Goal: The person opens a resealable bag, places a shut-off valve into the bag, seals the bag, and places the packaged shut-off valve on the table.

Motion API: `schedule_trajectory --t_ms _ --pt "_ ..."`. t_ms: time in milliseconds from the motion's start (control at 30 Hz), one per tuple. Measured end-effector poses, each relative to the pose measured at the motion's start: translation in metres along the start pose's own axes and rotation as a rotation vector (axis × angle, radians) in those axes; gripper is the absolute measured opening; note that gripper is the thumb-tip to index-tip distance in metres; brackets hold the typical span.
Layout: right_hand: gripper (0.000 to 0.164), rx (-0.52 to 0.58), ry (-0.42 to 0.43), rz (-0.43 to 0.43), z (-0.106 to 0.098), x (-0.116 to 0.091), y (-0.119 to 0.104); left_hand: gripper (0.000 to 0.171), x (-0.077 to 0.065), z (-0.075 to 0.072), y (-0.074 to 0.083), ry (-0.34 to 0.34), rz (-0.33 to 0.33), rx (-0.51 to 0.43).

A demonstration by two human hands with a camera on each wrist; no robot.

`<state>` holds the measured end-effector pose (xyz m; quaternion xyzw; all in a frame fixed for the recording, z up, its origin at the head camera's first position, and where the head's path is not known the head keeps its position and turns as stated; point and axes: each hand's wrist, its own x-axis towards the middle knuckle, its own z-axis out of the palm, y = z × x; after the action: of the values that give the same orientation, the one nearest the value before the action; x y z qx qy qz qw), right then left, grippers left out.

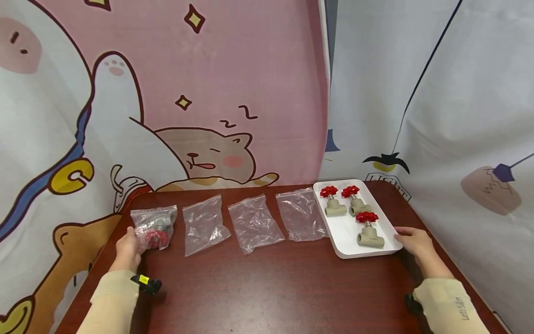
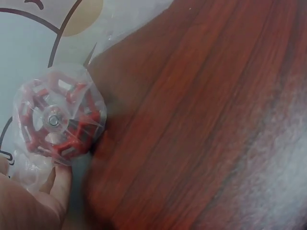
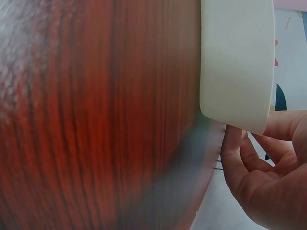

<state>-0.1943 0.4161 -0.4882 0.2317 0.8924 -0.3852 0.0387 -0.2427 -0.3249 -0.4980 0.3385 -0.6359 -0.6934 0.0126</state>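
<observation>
At the table's left side, my left hand point(image 1: 127, 250) grips the edge of a clear zip bag point(image 1: 160, 214) with a valve inside. The valve's red handwheel point(image 2: 72, 147) shows through the plastic in the left wrist view. On the right, my right hand point(image 1: 418, 246) pinches the right rim of a white tray point(image 1: 344, 241), thumb at the rim and fingers below it; the tray's outer wall point(image 3: 237, 62) fills the right wrist view's upper right. Inside the tray are three beige valves with red handwheels: back left point(image 1: 335, 208), back right point(image 1: 359, 207) and front point(image 1: 370, 238).
Three flat, clear zip bags lie in a row between the hands: left point(image 1: 204, 227), middle point(image 1: 255, 225) and right point(image 1: 301, 218). The right one touches the tray's left side. Printed cloth point(image 1: 267, 69) hangs behind the brown table point(image 1: 267, 287).
</observation>
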Motion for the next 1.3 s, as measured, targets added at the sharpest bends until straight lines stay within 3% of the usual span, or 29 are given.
schedule_trajectory --t_ms 133,267,567,733,833,900,1067,1167,1300 --pt "0.047 -0.001 0.002 0.008 0.000 0.000 -0.001 0.079 -0.002 -0.002 0.005 -0.049 -0.026 0.078" --pt "0.047 0.001 0.002 0.016 0.001 0.000 -0.003 0.082 -0.003 -0.002 0.007 -0.064 -0.006 0.146" --pt "0.045 -0.007 0.019 -0.003 0.002 0.000 -0.003 0.073 -0.006 0.002 0.005 0.116 0.164 0.329" --pt "0.044 -0.013 0.029 -0.012 0.002 -0.001 -0.003 0.071 -0.007 0.004 0.007 0.139 0.173 0.347" --pt "0.045 -0.016 0.028 -0.014 0.001 -0.001 -0.003 0.068 -0.011 0.008 0.009 0.167 0.217 0.388" --pt "0.045 -0.019 0.026 -0.012 0.001 -0.001 -0.004 0.063 -0.015 0.011 0.011 0.213 0.288 0.450" --pt "0.045 -0.010 0.022 -0.001 0.000 -0.002 -0.005 0.049 -0.027 0.027 0.020 0.329 0.573 0.554" --pt "0.045 -0.001 0.026 0.007 0.001 -0.003 -0.005 0.046 -0.035 0.042 0.024 0.298 0.718 0.564" --pt "0.046 0.007 0.027 0.011 0.001 -0.004 -0.006 0.044 -0.046 0.060 0.022 0.198 0.823 0.612"
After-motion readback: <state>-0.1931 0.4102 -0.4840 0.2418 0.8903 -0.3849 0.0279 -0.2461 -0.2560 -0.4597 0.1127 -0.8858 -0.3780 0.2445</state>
